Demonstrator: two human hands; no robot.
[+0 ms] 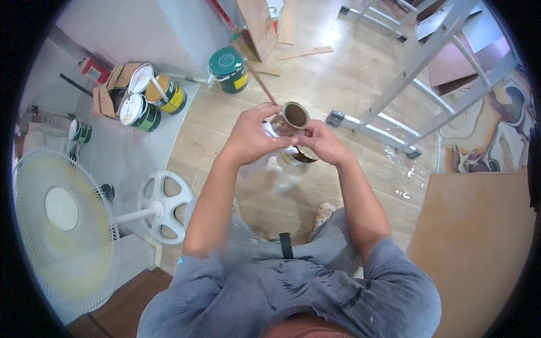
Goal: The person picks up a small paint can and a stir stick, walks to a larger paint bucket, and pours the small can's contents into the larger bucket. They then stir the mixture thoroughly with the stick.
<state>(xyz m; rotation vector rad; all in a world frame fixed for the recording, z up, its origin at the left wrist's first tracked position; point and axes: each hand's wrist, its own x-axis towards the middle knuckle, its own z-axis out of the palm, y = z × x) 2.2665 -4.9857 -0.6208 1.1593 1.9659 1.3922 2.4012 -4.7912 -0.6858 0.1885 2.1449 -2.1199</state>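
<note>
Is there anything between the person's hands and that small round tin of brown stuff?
Nothing visible. The left hand and right hand already grip the small round tin of brown liquid from both sides, a thin brown stick rising from it.

A pale wood-plank floor carries everything. Toward its far left, paint cans and a cardboard box sit on a white sheet. A green can stands at the far edge, a white fan base near left, a metal frame right.
</note>
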